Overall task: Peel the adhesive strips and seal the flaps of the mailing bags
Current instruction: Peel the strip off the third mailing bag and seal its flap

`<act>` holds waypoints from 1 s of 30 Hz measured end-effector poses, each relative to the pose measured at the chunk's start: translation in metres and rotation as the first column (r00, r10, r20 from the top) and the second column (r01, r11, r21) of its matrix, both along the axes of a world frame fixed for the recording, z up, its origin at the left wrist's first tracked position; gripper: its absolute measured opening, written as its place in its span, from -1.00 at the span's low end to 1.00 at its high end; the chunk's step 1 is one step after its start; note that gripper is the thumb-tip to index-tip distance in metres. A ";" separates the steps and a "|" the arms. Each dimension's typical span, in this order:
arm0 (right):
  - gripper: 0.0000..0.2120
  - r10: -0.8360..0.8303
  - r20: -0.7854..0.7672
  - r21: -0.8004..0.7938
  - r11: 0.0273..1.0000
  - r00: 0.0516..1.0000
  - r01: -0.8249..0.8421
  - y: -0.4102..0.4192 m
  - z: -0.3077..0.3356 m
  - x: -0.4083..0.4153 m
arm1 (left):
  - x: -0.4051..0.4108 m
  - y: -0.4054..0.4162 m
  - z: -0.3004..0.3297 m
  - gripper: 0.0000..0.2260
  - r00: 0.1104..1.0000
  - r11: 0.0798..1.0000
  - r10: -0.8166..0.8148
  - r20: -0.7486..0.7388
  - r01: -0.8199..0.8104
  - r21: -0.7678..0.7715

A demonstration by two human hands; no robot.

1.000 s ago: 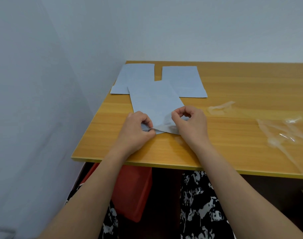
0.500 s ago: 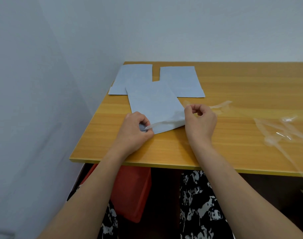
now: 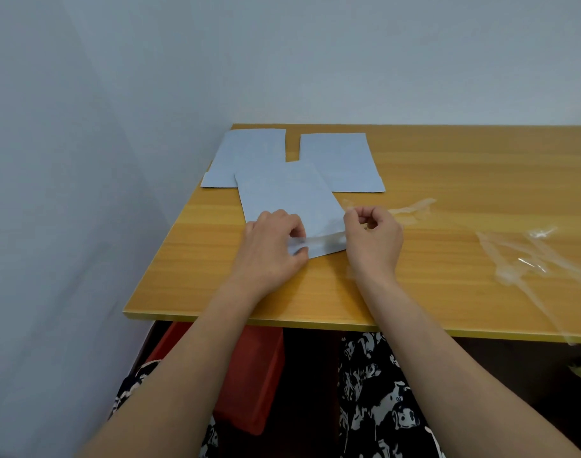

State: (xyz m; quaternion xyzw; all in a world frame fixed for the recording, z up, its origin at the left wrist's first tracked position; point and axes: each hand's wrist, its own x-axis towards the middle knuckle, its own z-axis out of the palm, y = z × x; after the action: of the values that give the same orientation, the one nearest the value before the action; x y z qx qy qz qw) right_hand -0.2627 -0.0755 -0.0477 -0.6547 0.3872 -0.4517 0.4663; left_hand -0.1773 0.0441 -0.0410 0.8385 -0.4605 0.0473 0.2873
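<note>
A pale blue mailing bag [image 3: 290,198] lies tilted on the wooden table [image 3: 447,180], its open flap end nearest me. My left hand [image 3: 272,241] pinches the flap's left corner against the table. My right hand [image 3: 373,238] is closed at the bag's right edge, pinching the end of a thin clear adhesive strip [image 3: 322,240] that stretches across the flap between both hands. Two more blue bags lie flat behind: one at the back left [image 3: 246,157], one at the back right [image 3: 340,160], both partly overlapped by the front bag.
Peeled clear strips [image 3: 411,209] lie just right of my right hand. A crumpled heap of clear film [image 3: 527,259] sits further right. A wall borders the table's left and back. Below the front edge are a red box [image 3: 249,368] and patterned clothing.
My right hand has moved from the flap's middle out to the bag's right edge, drawing the clear strip off the flap. My left hand has stayed on the left corner.
</note>
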 end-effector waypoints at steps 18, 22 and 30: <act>-0.89 0.052 0.118 0.220 0.972 0.992 -0.078 -0.009 0.007 -0.017 | 0.000 0.005 -0.012 -0.86 0.996 0.987 -0.055 -0.069 0.043 -0.157; -0.86 0.091 0.135 0.276 0.953 0.987 -0.125 -0.015 0.012 -0.025 | 0.000 0.004 -0.011 -0.87 0.996 0.986 -0.045 -0.081 0.031 -0.162; -0.84 0.046 0.299 0.463 0.866 0.953 -0.187 -0.038 0.019 -0.035 | 0.001 0.003 -0.013 -0.89 0.995 0.982 -0.046 -0.087 0.030 -0.185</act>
State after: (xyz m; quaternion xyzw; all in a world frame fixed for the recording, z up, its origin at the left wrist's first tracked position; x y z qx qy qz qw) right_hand -0.2975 -0.1138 -0.0288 -0.4688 0.3783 -0.3977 0.6921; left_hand -0.1760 0.0474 -0.0535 0.8008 -0.4566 0.0458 0.3849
